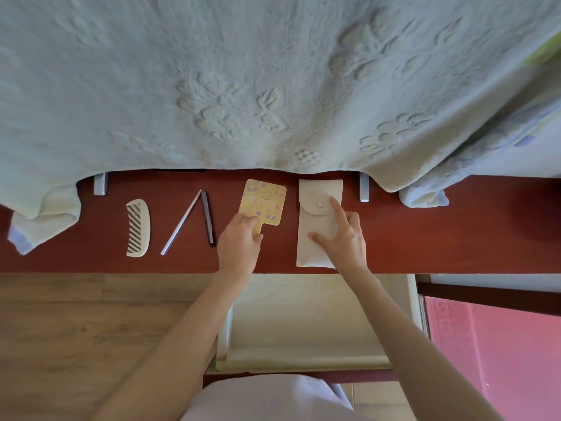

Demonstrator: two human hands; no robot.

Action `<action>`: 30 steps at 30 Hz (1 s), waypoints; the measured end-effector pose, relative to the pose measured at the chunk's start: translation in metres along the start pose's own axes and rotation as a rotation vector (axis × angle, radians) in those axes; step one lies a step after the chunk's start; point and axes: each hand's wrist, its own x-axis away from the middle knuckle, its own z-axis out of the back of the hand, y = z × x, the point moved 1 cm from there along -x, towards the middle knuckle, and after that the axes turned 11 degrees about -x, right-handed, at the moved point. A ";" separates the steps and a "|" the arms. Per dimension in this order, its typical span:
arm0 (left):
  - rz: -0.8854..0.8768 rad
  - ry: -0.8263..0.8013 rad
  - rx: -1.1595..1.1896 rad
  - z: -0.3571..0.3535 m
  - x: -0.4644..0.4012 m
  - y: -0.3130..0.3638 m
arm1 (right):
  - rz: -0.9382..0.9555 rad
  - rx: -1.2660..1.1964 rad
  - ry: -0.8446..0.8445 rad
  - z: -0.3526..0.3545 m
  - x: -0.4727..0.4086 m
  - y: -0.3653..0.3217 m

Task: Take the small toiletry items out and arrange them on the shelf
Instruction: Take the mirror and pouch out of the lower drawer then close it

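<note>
On the dark red shelf (409, 232) lie a cream comb (138, 227), a silver stick (181, 226) and a dark pen-like stick (208, 218), side by side at the left. My left hand (238, 244) grips the short handle of a yellow patterned hand mirror (263, 202) that lies flat on the shelf. To its right a cream fabric pouch (314, 220) with a snap flap lies flat. My right hand (341, 235) rests on it, fingers spread, the index fingertip on the flap beside the snap.
A pale embossed blanket (243, 86) hangs over the back of the shelf, its corners drooping at left and right. Below the shelf's front edge an open white drawer (303, 317) stands out. Wooden floor (76, 329) lies left, a pink mat (491, 354) right.
</note>
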 end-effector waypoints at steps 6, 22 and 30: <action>-0.044 0.079 -0.111 0.000 0.012 -0.002 | 0.083 0.101 0.002 0.004 0.001 0.002; -0.234 0.049 -0.232 -0.039 0.128 0.015 | 0.451 0.243 -0.114 0.050 0.082 0.077; -0.281 0.019 -0.271 -0.072 0.199 0.034 | 0.496 0.275 -0.203 0.065 0.132 0.140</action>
